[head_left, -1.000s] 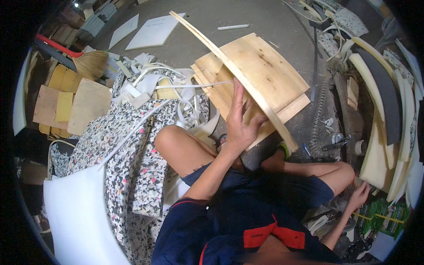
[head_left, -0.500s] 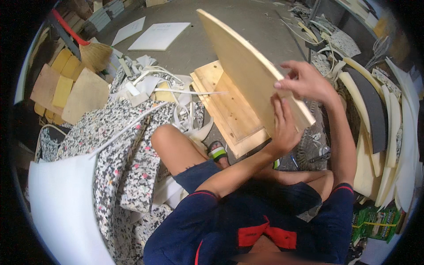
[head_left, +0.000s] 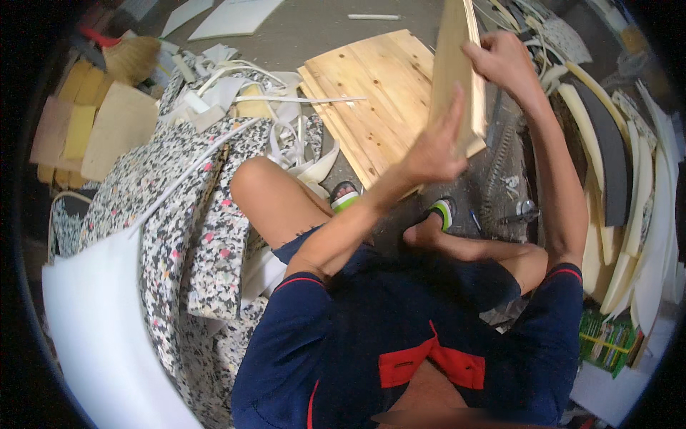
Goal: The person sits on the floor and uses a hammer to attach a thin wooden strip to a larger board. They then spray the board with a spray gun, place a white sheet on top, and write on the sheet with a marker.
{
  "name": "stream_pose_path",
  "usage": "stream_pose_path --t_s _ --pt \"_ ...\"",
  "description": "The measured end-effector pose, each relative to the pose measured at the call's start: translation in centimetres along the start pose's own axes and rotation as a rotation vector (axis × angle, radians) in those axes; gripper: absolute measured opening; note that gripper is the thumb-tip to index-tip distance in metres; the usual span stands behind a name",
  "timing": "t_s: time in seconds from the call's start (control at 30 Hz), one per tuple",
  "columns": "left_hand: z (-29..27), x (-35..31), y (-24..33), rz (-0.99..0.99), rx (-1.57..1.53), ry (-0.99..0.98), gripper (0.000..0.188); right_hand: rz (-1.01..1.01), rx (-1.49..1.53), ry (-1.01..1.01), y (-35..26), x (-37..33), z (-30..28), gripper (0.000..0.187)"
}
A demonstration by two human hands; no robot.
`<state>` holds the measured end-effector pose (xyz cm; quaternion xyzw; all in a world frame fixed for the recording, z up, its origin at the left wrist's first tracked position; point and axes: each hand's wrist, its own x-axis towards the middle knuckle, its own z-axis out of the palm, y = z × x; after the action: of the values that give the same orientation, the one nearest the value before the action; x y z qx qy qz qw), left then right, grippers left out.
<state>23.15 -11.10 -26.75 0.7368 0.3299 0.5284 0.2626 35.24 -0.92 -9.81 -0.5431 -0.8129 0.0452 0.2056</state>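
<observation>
A pale wooden panel (head_left: 453,79) stands on edge, seen almost edge-on, over the right part of a flat stack of knotty pine boards (head_left: 371,86). My right hand (head_left: 504,64) grips the panel's right edge, thumb on the near side and the other fingers partly hidden. Lower down, my left hand (head_left: 436,154) lies against the panel's left face with fingers stretched upward, slightly blurred. A thin white strip (head_left: 300,99) reaches over the left side of the boards.
Speckled foam blocks (head_left: 143,186) and white scraps (head_left: 221,86) lie to my left, with a broom (head_left: 132,61) beyond. Curved foam pieces (head_left: 607,157) crowd the right side. White sheets (head_left: 236,16) lie on the far floor. My sandalled foot (head_left: 432,222) is near the boards.
The panel has swung from a slant to nearly edge-on and moved up and right, uncovering more boards. My right hand has moved farther away with it; the left has shifted slightly up.
</observation>
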Motion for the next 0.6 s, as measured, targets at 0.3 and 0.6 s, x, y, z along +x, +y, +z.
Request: stream_pose_path --t_s 0.3,0.6 --pt "-2.0 3.3 -5.6 -0.313 -0.128 0.461 0.030 0.364 0.200 0.139 1.3 8.3 2.3 0.047" --pt "-6.6 3.3 -11.9 -0.161 0.079 0.308 0.036 0.144 0.159 0.300 8.9 3.1 -0.6 0.051"
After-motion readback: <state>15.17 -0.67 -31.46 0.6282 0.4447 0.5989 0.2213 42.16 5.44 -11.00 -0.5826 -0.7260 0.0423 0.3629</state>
